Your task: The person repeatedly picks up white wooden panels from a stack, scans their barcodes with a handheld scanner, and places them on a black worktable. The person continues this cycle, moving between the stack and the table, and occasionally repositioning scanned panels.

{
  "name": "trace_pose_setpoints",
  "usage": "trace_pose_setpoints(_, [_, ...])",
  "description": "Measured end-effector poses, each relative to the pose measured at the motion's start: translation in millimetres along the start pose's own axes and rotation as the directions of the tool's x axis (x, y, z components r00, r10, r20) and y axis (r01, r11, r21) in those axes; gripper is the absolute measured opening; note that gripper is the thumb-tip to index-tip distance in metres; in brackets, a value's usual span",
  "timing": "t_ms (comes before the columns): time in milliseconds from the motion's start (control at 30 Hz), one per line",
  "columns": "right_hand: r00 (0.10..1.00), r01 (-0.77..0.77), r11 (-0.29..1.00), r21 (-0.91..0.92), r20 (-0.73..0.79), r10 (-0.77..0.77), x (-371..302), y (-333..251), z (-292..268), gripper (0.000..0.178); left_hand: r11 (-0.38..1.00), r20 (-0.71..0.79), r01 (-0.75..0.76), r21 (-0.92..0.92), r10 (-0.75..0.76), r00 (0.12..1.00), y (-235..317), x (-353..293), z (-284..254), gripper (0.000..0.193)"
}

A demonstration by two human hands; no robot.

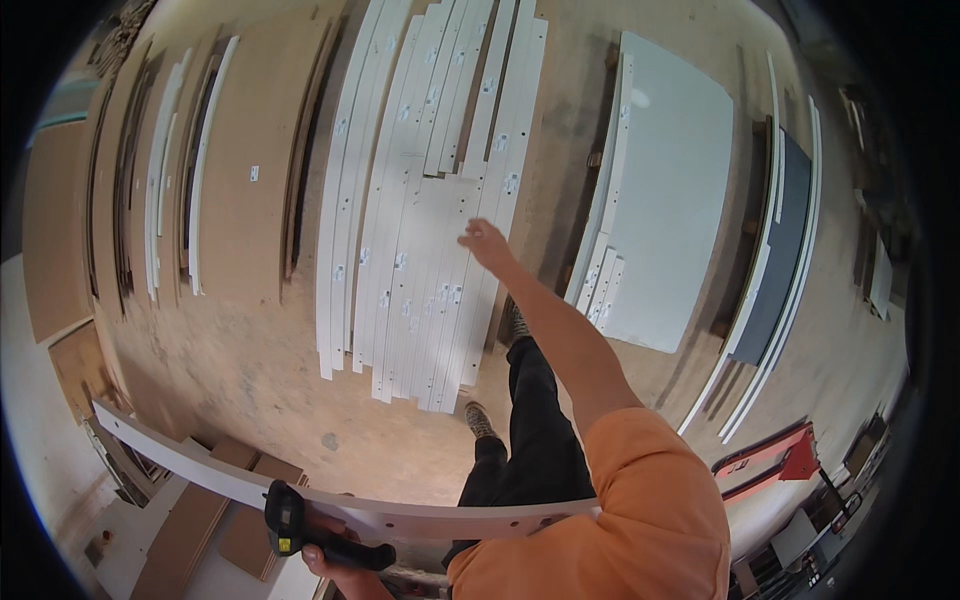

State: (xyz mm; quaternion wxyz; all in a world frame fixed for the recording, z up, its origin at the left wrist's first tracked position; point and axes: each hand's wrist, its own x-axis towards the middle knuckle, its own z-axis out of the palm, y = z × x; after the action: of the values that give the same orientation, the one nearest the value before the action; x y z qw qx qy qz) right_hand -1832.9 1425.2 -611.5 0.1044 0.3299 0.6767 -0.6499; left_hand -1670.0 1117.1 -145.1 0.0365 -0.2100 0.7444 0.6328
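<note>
White boards (415, 270) carry dark round dots and small blue-and-white labels, while the long board (440, 519) below is plain white with dark dots and the handheld scanner (286, 512) is black with a yellow patch. An orange sleeve (640, 470), black trousers (545, 420) and mottled grey-brown shoes (481, 420) stand out against the tan floor (400, 450). Around them are brown panels (255, 130), a pale grey-green sheet (675, 190), a dark grey panel (782, 250) and a red frame (798, 456).

Left hand (342, 574): partly behind the black scanner (288, 520).
White board (450, 522): right end hidden by the orange shirt (650, 490).
Stickers (511, 183): print (even on the nearest) too small to read.
</note>
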Motion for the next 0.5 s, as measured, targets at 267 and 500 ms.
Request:
trace_pose_setpoints(267, [0.673, 0.225, 0.927, -0.3, 0.736, 0.075, -257, 30, -90, 0.042, 0.999, -0.029, 0.008, -0.043, -0.009, 1.0, -31, 18, 31, 0.048])
trace_pose_setpoints(500, [0.671, -0.057, 0.926, -0.374, 0.672, 0.313, -468, -27, -230, 0.072, 0.987, 0.179, 0.142, -0.072, -0.128, 0.976, -77, 62, 83, 0.038])
